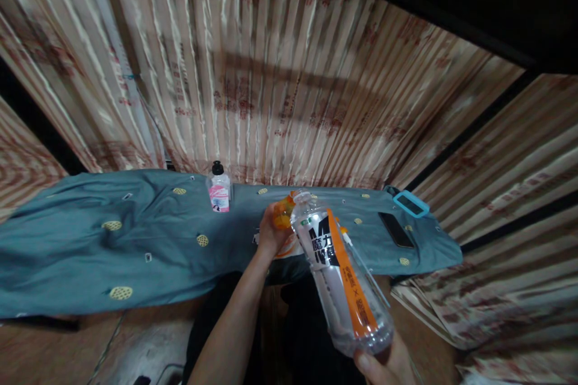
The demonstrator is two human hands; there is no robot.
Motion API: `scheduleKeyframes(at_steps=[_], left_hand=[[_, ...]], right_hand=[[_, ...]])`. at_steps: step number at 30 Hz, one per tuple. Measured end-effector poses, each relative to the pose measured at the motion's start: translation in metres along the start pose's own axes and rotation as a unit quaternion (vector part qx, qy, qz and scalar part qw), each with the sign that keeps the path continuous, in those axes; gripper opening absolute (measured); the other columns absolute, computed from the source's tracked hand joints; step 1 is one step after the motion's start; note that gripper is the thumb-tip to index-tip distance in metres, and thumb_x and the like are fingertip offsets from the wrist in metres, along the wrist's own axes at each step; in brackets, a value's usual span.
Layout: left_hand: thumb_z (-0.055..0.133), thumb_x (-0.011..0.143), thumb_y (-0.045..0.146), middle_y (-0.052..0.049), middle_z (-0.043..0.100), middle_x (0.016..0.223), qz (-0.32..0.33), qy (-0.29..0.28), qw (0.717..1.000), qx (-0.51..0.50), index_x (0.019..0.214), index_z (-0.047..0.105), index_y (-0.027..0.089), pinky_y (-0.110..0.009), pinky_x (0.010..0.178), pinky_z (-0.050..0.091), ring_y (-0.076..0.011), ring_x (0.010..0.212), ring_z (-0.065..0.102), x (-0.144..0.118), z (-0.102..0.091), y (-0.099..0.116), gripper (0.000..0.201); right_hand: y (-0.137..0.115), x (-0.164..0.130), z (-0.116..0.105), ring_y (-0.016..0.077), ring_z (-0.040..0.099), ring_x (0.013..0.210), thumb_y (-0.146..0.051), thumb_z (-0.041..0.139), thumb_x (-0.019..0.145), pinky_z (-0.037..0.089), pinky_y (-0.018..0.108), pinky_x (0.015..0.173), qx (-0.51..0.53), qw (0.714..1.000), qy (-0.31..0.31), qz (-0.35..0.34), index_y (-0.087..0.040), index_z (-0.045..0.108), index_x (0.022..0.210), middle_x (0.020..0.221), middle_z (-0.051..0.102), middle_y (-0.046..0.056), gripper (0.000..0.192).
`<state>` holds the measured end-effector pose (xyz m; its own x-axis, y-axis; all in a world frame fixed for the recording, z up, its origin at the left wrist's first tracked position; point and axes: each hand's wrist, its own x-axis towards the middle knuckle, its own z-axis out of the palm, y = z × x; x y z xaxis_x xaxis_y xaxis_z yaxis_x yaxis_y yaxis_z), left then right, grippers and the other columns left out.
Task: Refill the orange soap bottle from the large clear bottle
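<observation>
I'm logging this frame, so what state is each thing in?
Clear drink bottle: uncapped, tilted, looks empty, base held by right hand.
Orange cap: off, in left hand.
Small pump bottle: upright, closed, on the teal cloth.
Phone: flat, screen dark.

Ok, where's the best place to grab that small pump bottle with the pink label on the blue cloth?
Probably take the small pump bottle around its labelled body, coming in level from the near side. It stands upright on the blue cloth with open cloth in front, the curtain is close behind, and the black pump top is narrow.
</observation>
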<state>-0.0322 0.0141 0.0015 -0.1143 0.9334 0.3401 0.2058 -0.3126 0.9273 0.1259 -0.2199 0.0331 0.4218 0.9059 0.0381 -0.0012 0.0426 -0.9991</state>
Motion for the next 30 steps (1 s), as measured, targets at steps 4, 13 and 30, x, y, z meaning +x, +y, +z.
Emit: scheduleKeyframes(at_steps=[4, 13, 30], left_hand=[[0.076, 0.061, 0.026, -0.007, 0.069, 0.105, 0.006, 0.000, 1.000, 0.003, 0.104, 0.059, 0.020, -0.043, 0.091, 0.054, -0.0262, 0.099, 0.068, 0.000, 0.000, 0.002, 0.046], [0.075, 0.062, 0.025, -0.007, 0.070, 0.105, 0.003, 0.000, 1.000, -0.005, 0.104, 0.059, 0.020, -0.043, 0.091, 0.054, -0.0263, 0.099, 0.067, 0.000, 0.000, 0.003, 0.045], [0.078, 0.059, 0.028, -0.008, 0.069, 0.105, -0.001, 0.001, 1.000, -0.012, 0.104, 0.058, 0.020, -0.043, 0.089, 0.054, -0.0268, 0.098, 0.068, 0.000, 0.002, -0.003, 0.050]], right_hand=[[0.001, -0.001, 0.000, 0.0345, 0.075, 0.098, -0.065, 0.079, 0.063, 0.057, 0.039, 0.085, -0.006, 1.000, 0.007, 0.003, -0.021, 0.064, 0.125, 0.101, 0.081, 0.010, 0.078], [-0.005, -0.001, 0.003, 0.0351, 0.075, 0.097, -0.065, 0.084, 0.055, 0.057, 0.038, 0.085, 0.016, 0.999, 0.015, 0.028, -0.021, 0.067, 0.121, 0.100, 0.082, 0.010, 0.080], [-0.013, -0.003, 0.007, 0.0373, 0.073, 0.101, -0.066, 0.085, 0.052, 0.056, 0.041, 0.088, 0.009, 0.999, 0.039, 0.033, -0.021, 0.069, 0.119, 0.100, 0.082, 0.010, 0.081]])
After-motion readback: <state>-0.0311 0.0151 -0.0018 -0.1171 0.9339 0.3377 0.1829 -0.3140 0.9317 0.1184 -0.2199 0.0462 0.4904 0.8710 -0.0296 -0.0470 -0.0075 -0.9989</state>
